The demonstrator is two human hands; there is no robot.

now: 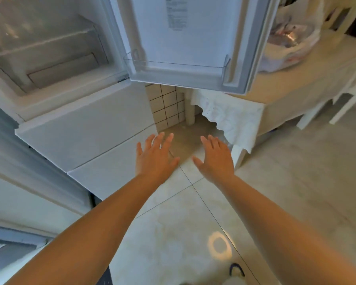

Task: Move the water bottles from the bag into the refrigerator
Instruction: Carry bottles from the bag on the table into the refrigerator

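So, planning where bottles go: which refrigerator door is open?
The top door, swung out with its clear door shelf showing; the two lower doors are closed.

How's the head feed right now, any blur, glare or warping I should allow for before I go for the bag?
Head view: wide-angle warping bows the refrigerator door and cabinet edges; the plastic bag on the table is soft and washed out, so its contents are unreadable; a bright ring of glare sits on the floor tiles; both open hands, left hand and right hand, look fairly sharp.
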